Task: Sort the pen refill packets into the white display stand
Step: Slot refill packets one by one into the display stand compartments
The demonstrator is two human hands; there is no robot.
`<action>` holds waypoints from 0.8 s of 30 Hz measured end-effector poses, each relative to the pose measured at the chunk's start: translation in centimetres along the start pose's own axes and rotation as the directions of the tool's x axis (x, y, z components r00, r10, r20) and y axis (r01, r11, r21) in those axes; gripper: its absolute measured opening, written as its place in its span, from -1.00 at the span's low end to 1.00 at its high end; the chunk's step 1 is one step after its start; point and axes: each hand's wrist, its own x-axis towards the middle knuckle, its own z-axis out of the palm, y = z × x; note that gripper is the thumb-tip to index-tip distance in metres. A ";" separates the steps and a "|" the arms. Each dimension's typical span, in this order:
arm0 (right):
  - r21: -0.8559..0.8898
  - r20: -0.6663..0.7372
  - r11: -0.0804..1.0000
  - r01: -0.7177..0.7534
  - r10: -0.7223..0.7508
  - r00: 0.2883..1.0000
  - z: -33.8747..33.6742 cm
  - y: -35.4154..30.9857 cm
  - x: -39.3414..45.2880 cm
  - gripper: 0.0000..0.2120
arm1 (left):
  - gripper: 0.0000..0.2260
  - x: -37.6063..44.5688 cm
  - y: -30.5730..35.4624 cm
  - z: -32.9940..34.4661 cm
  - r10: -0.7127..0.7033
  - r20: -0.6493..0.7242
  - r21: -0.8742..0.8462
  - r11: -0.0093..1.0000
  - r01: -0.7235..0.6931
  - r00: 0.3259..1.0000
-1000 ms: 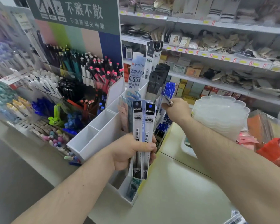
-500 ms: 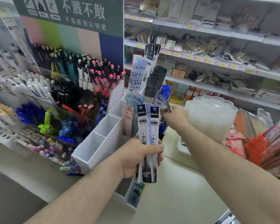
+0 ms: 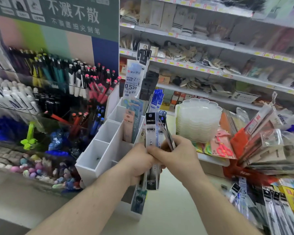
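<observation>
Left hand grips a bundle of pen refill packets upright, just in front of the white display stand; right hand — fingers pinching one tilted packet — touches the bundle.

I'm standing in a stationery shop — tiered pen racks crowd a branded display board printed with Chinese lettering. Behind run long store shelves edged with yellow and red price tags, stocked with packaged goods, and hanging packets of scissors — retail all around.
</observation>
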 end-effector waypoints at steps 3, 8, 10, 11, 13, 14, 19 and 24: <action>-0.038 0.029 0.999 -0.036 0.037 0.999 0.0 -0.3 0.5 -0.70 | -0.62 -0.2 0.1 0.0 0.005 0.044 0.029 1.000 -0.006 0.999; 0.046 0.023 0.998 -0.032 0.031 0.999 -0.5 -0.2 0.0 -0.74 | -0.58 -0.3 0.0 -0.1 -0.014 0.070 -0.079 0.997 0.020 0.997; 0.098 0.040 0.995 -0.026 0.023 0.999 -0.8 -0.3 -0.2 -0.79 | -0.56 -0.4 0.0 -0.2 -0.021 0.057 -0.110 0.994 0.027 0.998; 0.141 0.033 0.989 -0.036 0.031 0.999 -1.0 -0.4 -0.2 -0.81 | -0.58 -0.4 0.2 -0.2 -0.021 0.057 -0.115 0.993 0.027 0.998; 0.213 -0.018 0.975 -0.060 0.065 0.998 -1.5 -0.3 0.3 -0.81 | -0.67 -0.6 0.4 -0.2 -0.024 0.073 -0.124 0.992 0.033 0.997; 0.212 -0.035 0.975 -0.066 0.075 0.997 -1.8 -0.2 0.5 -0.82 | -0.70 -0.7 0.6 -0.3 -0.032 0.087 -0.127 0.991 0.043 0.996; 0.216 0.023 0.976 -0.034 0.030 0.999 -2.0 -0.2 0.7 -0.85 | -0.54 -1.0 0.7 -0.2 -0.059 0.111 -0.133 0.988 0.074 0.992; 0.174 -0.028 0.984 -0.045 0.051 0.998 -2.3 1.0 1.2 -0.79 | -0.57 -0.8 0.6 -0.2 -0.085 0.038 -0.126 0.988 0.089 0.996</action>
